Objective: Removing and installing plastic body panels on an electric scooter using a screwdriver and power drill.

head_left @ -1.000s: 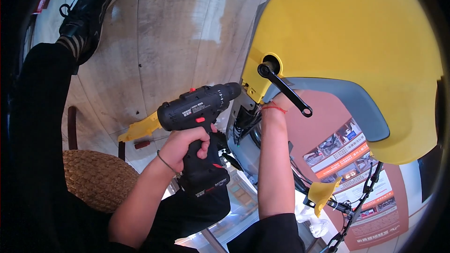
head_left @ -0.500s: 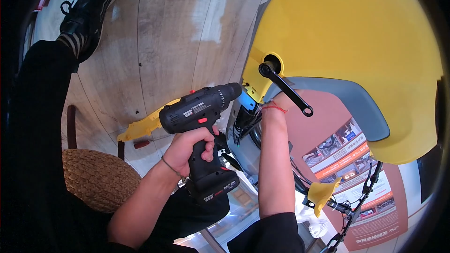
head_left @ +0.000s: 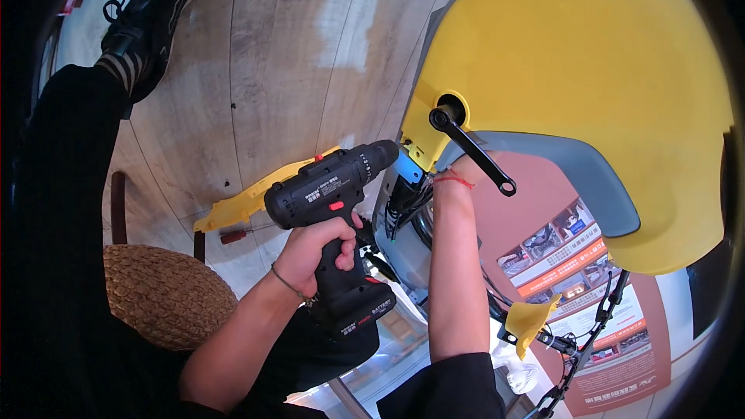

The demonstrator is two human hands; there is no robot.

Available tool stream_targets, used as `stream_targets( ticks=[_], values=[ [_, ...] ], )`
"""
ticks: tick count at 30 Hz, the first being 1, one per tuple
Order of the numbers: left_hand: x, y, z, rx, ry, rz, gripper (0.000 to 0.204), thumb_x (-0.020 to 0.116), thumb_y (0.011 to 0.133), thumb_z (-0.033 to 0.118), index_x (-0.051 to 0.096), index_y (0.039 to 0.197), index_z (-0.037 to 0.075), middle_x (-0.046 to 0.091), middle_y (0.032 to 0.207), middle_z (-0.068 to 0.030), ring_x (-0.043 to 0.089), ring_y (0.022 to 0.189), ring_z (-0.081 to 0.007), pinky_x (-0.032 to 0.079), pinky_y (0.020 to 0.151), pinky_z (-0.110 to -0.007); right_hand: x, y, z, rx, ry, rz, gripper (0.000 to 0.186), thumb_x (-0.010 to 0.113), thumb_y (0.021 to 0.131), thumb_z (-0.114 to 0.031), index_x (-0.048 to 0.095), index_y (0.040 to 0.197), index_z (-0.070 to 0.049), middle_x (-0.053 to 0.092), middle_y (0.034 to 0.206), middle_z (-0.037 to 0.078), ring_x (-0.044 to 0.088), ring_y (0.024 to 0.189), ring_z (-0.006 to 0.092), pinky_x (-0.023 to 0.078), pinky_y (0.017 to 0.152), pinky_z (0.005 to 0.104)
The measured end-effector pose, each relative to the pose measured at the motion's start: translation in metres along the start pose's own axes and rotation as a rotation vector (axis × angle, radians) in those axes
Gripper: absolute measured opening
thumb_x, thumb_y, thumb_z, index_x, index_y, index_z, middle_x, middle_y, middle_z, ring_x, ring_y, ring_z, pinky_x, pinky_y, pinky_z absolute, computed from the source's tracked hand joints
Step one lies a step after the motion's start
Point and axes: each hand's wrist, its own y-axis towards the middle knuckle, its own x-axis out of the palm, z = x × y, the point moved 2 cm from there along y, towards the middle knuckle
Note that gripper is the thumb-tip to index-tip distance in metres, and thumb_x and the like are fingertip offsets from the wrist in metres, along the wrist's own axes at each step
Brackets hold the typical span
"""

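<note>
My left hand (head_left: 320,252) wraps round the handle of a black cordless drill (head_left: 330,186), its battery pack at the bottom. The drill's chuck points right, up against a yellow bracket (head_left: 417,157) and a blue part (head_left: 406,168) at the edge of a large yellow shell (head_left: 574,54). Beyond my right wrist, with its red string, my right hand (head_left: 469,169) reaches under the shell, and its fingers are hidden. A black crank arm (head_left: 481,151) sticks out from a round hole in the shell, just above that hand. Dark cables (head_left: 403,206) hang below the bracket.
A curved yellow plastic piece (head_left: 248,200) lies on the wooden floor (head_left: 287,46) behind the drill. At lower left is a woven stool (head_left: 167,295). A brown printed board (head_left: 621,372), a black chain (head_left: 594,341) and a small yellow part (head_left: 530,324) are at right.
The drill and my left hand stay almost in place, with the chuck still at the bracket. The yellow shell shifts very slightly in view.
</note>
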Motion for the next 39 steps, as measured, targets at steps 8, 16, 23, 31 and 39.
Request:
stream_targets(
  ticks=[8,16,23,31,39],
  values=[
    [-0.005,0.0,-0.001,-0.039,-0.035,-0.059,0.026,0.049,0.075,0.003,0.051,0.1,-0.002,0.046,0.058,-0.0025,0.04,0.043,-0.0104,0.037,0.049,-0.026,-0.012,0.007,0.008,-0.034,-0.057,0.018,0.03,0.042,0.091,-0.026,0.051,0.107,-0.002,0.056,0.1,0.009,0.055,0.09,0.019,0.045,0.081,0.0298],
    [-0.005,0.002,-0.001,-0.05,-0.001,-0.088,0.03,0.048,0.076,0.005,0.05,0.104,-0.002,0.045,0.059,-0.0023,0.04,0.045,-0.0102,0.036,0.05,-0.026,-0.005,-0.021,-0.029,0.031,-0.111,0.203,0.027,0.043,0.091,-0.025,0.051,0.105,-0.003,0.056,0.098,0.008,0.055,0.09,0.0186,0.046,0.078,0.0303],
    [-0.009,0.002,0.009,-0.036,0.045,-0.091,0.029,0.048,0.075,0.006,0.05,0.103,-0.002,0.045,0.059,-0.0031,0.04,0.045,-0.0104,0.035,0.049,-0.026,0.004,-0.157,-0.039,0.302,0.011,0.128,0.014,0.049,0.086,-0.013,0.053,0.091,-0.002,0.058,0.079,0.006,0.056,0.075,0.0136,0.045,0.067,0.0239],
    [-0.016,0.002,0.018,-0.082,0.034,-0.087,0.027,0.05,0.071,0.002,0.052,0.098,-0.003,0.046,0.057,-0.0055,0.041,0.044,-0.0111,0.037,0.047,-0.025,0.034,-0.127,0.008,0.884,0.715,-0.079,0.029,0.046,0.09,-0.025,0.051,0.112,-0.007,0.053,0.118,0.004,0.047,0.109,0.0172,0.035,0.096,0.0349],
    [-0.03,0.011,0.021,-0.136,0.031,-0.168,0.029,0.048,0.075,0.01,0.049,0.102,0.001,0.045,0.059,-0.0018,0.038,0.045,-0.0089,0.034,0.049,-0.024,0.044,-0.124,0.022,0.883,1.009,0.065,0.025,0.048,0.09,-0.025,0.057,0.107,-0.01,0.061,0.107,-0.001,0.054,0.1,0.0169,0.034,0.098,0.0394]
  ],
)
